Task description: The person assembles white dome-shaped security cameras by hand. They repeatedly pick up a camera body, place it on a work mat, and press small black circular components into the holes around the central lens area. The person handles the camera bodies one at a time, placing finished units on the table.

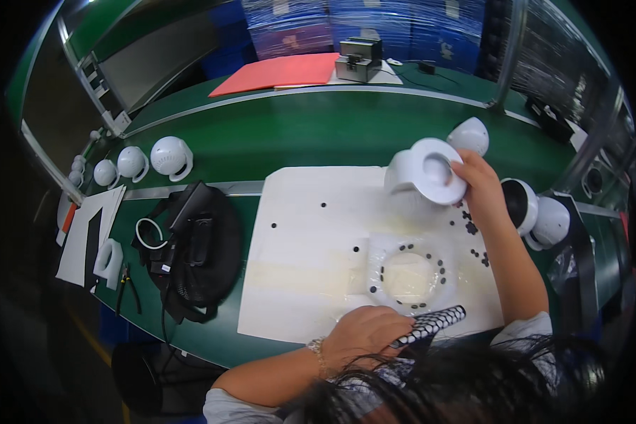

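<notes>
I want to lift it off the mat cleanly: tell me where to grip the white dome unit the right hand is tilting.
Grip the white dome unit by its round base rim, coming from the right, where the right hand already pinches it. The rim is a thin flat edge tilted upward; the rounded body likely offers less purchase.

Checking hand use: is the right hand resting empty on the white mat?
No, the right hand grips a white round housing lifted above the mat.

Dark hair point(473, 381) hides the table's point(318, 134) near edge — the small black parts point(473, 227) are too tiny to identify.
</notes>
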The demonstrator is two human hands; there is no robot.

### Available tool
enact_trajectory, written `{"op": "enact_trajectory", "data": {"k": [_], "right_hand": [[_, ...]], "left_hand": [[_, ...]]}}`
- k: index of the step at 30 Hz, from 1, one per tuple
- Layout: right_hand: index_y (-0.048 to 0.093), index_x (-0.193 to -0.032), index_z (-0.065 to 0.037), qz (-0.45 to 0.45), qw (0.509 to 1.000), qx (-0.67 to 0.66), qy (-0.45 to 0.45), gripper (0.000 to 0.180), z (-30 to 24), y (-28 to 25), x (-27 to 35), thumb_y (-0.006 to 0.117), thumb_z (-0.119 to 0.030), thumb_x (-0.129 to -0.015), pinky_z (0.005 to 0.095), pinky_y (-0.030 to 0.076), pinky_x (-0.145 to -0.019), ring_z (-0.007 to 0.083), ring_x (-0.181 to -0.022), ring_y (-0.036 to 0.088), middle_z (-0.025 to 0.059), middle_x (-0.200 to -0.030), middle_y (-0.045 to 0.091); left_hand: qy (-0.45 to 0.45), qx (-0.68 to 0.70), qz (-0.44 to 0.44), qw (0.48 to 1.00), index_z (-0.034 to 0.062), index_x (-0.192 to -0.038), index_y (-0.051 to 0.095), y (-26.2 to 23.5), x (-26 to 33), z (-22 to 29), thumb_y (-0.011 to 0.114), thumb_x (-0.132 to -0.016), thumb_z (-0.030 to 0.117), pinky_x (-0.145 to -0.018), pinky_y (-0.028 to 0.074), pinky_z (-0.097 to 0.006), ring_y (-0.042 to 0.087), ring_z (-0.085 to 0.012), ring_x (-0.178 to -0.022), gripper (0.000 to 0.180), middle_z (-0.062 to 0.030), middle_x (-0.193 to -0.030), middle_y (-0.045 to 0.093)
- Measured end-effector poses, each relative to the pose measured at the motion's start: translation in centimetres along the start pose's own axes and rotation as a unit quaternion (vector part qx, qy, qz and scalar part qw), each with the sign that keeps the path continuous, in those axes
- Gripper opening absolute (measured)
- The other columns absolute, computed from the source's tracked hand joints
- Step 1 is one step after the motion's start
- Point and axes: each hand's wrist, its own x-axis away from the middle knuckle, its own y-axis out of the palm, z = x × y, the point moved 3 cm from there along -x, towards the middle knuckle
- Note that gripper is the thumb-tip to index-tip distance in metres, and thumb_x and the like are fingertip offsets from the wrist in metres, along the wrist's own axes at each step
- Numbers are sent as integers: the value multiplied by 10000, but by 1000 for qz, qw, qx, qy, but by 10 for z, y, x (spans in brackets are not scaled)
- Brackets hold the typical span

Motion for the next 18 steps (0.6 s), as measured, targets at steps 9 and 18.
{"op": "enact_trajectory", "data": {"k": [9,18], "right_hand": [[417,-1112,-38,-62,982,-56,171,358,7,1,115,562,-178,-816,237,467,-576,142,-735,591,55,-815,578],[499,-1054,-73,-208,866,307,-336,417,-28,6,160,694,-152,-694,339,415,-678,242,-774,537,68,-845,566]], "left_hand": [[-49,9,85,995,27,-882,559,-1,-1,15,658,-684,73,-582,466,-343,590,-271,-662,225,-105,-757,608],[-203,123,227,945,-14,-907,509,5,17,7,637,-747,55,-556,446,-285,567,-184,-609,217,-116,-740,597]]}}
